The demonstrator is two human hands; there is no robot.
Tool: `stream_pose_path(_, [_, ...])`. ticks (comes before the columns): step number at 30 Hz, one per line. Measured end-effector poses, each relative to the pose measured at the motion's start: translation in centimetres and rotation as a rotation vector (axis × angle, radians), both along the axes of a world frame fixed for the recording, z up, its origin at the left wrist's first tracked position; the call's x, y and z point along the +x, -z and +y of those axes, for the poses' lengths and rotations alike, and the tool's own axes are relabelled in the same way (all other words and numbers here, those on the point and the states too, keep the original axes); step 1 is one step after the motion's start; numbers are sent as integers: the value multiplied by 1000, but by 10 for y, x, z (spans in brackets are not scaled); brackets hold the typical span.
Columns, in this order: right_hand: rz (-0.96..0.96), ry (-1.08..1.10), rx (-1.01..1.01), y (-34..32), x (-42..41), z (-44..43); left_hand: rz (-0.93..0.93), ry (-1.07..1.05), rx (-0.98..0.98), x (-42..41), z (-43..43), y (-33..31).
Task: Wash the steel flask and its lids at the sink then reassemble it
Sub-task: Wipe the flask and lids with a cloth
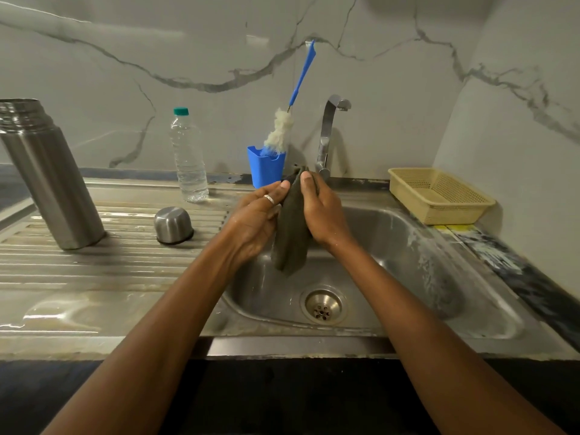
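Your two hands meet over the sink (392, 240), left hand (257, 215) pinching and right hand (323, 211) gripping a dark cloth (290, 237) that hangs between them. On the drainboard (94, 277) at left, the steel flask (50, 177) stands uncapped, its cup lid (172, 225) upside down nearby.

The steel desk (94, 309) has a ribbed, wet draining board to the left of the hands and a sink basin (392, 233) sunk under them. Well left of the left hand (257, 221) the open steel flask (50, 183) stands on its base. Its steel cup lid (173, 226) sits mouth down, near that hand. A clear water bottle (189, 158) stands beyond the lid. Behind the hands a blue holder (265, 166) stands beside the tap (328, 136). Beyond and right of the right hand (323, 211) sits a beige plastic basket (439, 196).
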State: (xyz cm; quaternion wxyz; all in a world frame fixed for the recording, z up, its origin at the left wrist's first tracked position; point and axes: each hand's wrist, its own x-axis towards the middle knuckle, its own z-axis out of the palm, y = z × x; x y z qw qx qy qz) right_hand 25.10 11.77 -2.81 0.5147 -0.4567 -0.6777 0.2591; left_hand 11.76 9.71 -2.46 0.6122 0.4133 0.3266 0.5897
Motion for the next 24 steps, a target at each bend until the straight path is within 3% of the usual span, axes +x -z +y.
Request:
stream_pose_path(2, [99,4,-226,-4,-2,3,56,14,17,-4,0,1])
stream_pose_path(4, [50,54,-269,-5,0,1,174,-38,47,-6,1,-1])
stream_pose_path(8, [-213,100,291,5,11,-7,214,-59,72,-6,1,-2])
stream_pose_path(12, [-272,61,445,7,15,-2,258,61,119,-12,3,2])
stream_pose_path(14, [-227,64,223,0,11,-3,437,59,180,-19,3,1])
stream_pose_path(17, [-106,2,-454,-9,15,2,799,72,308,-20,1,2])
stream_pose_path(18, [-94,-5,-538,-9,17,2,841,76,334,-17,0,3])
stream_pose_path(20, [-148,87,-370,-5,16,-1,766,49,312,-13,0,2])
stream_pose_path(22, [-217,167,77,3,8,-7,582,-18,235,-12,3,0])
stream_pose_path(24, [-286,125,336,8,7,-9,461,-59,181,-13,7,1])
